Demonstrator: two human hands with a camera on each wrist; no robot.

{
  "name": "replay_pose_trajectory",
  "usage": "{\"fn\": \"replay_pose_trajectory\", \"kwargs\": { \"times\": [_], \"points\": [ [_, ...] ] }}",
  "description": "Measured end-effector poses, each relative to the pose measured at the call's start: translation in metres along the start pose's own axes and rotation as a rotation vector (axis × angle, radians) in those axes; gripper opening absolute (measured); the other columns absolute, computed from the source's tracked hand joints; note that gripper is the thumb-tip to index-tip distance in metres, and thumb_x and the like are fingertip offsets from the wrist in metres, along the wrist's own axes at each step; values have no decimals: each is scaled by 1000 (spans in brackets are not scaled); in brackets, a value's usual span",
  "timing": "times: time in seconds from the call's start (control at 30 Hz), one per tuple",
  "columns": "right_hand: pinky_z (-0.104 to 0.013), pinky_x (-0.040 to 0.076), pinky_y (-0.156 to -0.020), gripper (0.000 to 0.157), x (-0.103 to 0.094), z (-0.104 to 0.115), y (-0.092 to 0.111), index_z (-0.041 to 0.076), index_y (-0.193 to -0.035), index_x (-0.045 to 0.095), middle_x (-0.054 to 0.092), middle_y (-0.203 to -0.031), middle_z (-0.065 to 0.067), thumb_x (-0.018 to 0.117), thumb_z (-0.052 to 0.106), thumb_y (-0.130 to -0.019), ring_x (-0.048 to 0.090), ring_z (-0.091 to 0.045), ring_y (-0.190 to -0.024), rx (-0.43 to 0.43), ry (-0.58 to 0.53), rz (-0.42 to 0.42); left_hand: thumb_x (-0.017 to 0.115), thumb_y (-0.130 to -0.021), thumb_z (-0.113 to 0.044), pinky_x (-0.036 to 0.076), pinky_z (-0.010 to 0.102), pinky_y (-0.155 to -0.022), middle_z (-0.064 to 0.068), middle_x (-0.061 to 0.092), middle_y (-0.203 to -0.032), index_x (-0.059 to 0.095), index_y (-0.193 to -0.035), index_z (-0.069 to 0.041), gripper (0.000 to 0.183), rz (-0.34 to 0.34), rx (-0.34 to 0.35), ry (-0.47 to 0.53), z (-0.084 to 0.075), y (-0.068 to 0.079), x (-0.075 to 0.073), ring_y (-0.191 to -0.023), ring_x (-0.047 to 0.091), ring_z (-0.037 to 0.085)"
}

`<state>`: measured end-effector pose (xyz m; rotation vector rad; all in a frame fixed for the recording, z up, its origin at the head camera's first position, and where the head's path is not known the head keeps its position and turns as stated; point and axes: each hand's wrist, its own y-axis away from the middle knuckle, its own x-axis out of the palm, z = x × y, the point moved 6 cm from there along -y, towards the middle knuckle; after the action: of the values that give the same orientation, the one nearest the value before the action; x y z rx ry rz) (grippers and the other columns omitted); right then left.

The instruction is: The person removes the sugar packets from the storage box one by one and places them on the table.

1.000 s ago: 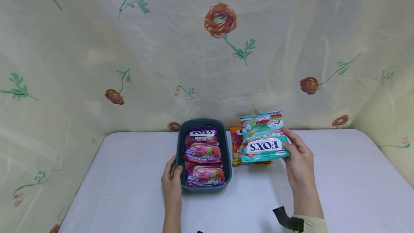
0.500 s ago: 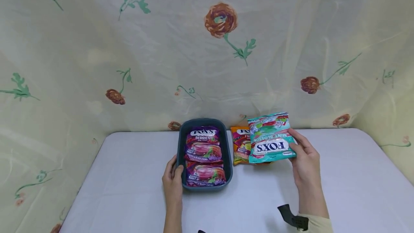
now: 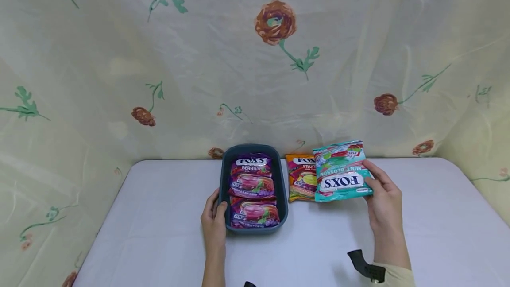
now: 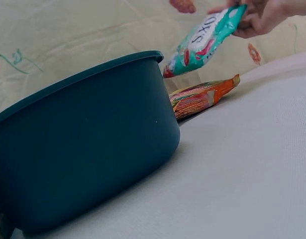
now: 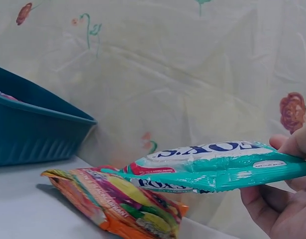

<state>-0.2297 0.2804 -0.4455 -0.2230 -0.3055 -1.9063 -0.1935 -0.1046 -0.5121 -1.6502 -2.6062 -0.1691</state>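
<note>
A teal bag of mint candy (image 3: 342, 172), its lettering upside down, is pinched along its right edge by my right hand (image 3: 384, 200). It hangs just above an orange bag of fruit candy (image 3: 301, 178) lying on the table and covers that bag's right part. In the right wrist view the teal bag (image 5: 212, 167) is nearly level, thumb and fingers on opposite faces. My left hand (image 3: 214, 220) grips the left wall of a dark blue-green bin (image 3: 283, 198), thumb over the rim. Purple bags of berry candy (image 3: 253, 185) lie inside the bin, one overlapping another.
The white-covered table (image 3: 167, 220) ends at a floral cloth (image 3: 199, 56) hanging behind it. The bin stands close to that cloth, with the orange bag just to its right. A black strap (image 3: 366, 267) sits at my right wrist.
My right hand has moved to the right with the teal candy bag, uncovering more of the orange bag. The left hand keeps its grip on the bin.
</note>
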Motion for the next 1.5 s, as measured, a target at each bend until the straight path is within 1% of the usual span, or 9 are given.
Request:
{"fn": "replay_pose_trajectory", "kwargs": {
  "times": [0.23, 0.43, 0.63, 0.77, 0.9, 1.0, 1.27, 1.37, 1.5],
  "points": [
    [-14, 54, -78, 39, -13, 6, -3, 13, -135, 53, 38, -143, -6, 51, 17, -96, 58, -6, -103, 0, 8, -24, 50, -94, -12, 44, 14, -98, 10, 54, -137, 53, -133, -15, 39, 6, 3, 16, 0, 0, 0, -127, 51, 21],
    [-14, 54, -77, 39, -21, 6, -6, 13, -136, 52, 42, -138, -3, 51, 16, -96, 59, -5, -101, -3, 15, -16, 51, -94, -12, 43, 22, -103, 11, 53, -138, 53, -133, -14, 39, 5, -2, 18, 2, 0, 1, -128, 50, 22],
    [-12, 54, -77, 39, -25, 0, -11, 14, -136, 52, 37, -145, -7, 48, 15, -97, 57, -3, -103, 17, 41, -31, 51, -93, -11, 44, 24, -103, 12, 54, -137, 53, -132, -13, 39, -5, -7, 11, 3, 0, 1, -127, 51, 22],
    [-10, 52, -78, 39, -29, -5, -15, 16, -137, 50, 32, -150, -6, 45, 16, -99, 55, -2, -106, 31, 77, -34, 51, -93, -10, 44, 21, -102, 12, 54, -136, 54, -132, -12, 39, -11, -1, 12, 2, 0, -1, -127, 51, 22],
    [-10, 52, -78, 40, -35, -9, -22, 16, -138, 49, 31, -151, -5, 44, 17, -99, 53, -2, -107, 40, 66, -22, 51, -93, -10, 45, 18, -100, 12, 55, -135, 54, -132, -13, 39, -13, -3, 14, 1, 0, -1, -126, 52, 22],
    [-10, 52, -77, 40, -41, -9, -25, 17, -139, 48, 30, -149, -5, 44, 17, -99, 52, -2, -106, 46, 58, -13, 51, -93, -11, 45, 22, -101, 12, 55, -135, 53, -132, -14, 40, -9, -6, 13, 0, 1, 1, -125, 52, 23],
    [-10, 53, -76, 40, -52, -8, -32, 18, -139, 48, 33, -146, -3, 44, 19, -99, 53, -1, -103, 58, 96, -10, 51, -93, -11, 43, 34, -105, 13, 54, -136, 53, -133, -13, 40, -12, 2, -3, 0, 2, 2, -126, 52, 25],
    [-10, 52, -77, 41, -54, -9, -36, 18, -140, 47, 30, -148, -3, 43, 20, -100, 52, -1, -105, 58, 104, -1, 51, -93, -11, 42, 35, -106, 12, 54, -136, 53, -133, -13, 40, -13, 11, -5, -1, 1, 2, -127, 51, 25],
    [-9, 51, -76, 42, -59, -14, -42, 19, -141, 45, 28, -151, -2, 41, 20, -100, 50, -1, -107, 75, 106, 0, 51, -93, -11, 43, 31, -105, 12, 54, -136, 53, -133, -12, 40, -12, 21, -2, -1, -1, 1, -127, 51, 24]
  ]
}}
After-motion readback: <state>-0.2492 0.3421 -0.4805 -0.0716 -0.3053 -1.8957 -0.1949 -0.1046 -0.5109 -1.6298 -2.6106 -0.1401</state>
